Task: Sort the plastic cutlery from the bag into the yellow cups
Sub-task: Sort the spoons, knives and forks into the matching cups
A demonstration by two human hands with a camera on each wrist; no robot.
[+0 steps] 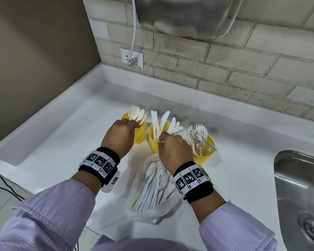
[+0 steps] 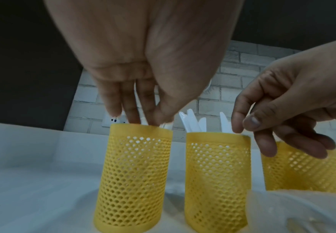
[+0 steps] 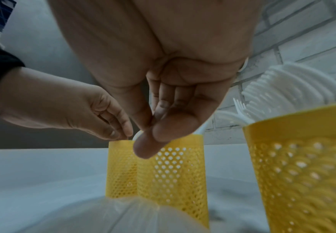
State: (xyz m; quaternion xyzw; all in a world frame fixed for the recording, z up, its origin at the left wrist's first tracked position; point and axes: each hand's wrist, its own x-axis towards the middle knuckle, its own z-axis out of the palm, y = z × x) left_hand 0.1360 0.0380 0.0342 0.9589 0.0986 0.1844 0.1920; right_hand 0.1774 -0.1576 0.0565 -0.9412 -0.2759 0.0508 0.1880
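No legible text; wristbands [image 1: 98, 163] carry black-and-white square code markers, and small red print on wall socket [image 1: 131, 57] is unreadable.

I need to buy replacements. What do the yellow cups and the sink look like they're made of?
The yellow cups look like matte moulded plastic: uniform colour, walls perforated with a neat hole pattern. The sink appears to be brushed stainless steel: grey, softly reflective.

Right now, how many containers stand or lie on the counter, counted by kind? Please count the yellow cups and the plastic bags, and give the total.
Yellow cups: 3, one with spoons, one with knives, one with forks
Clear plastic bag: 1, lying in front of the cups with cutlery still inside
Total: 4
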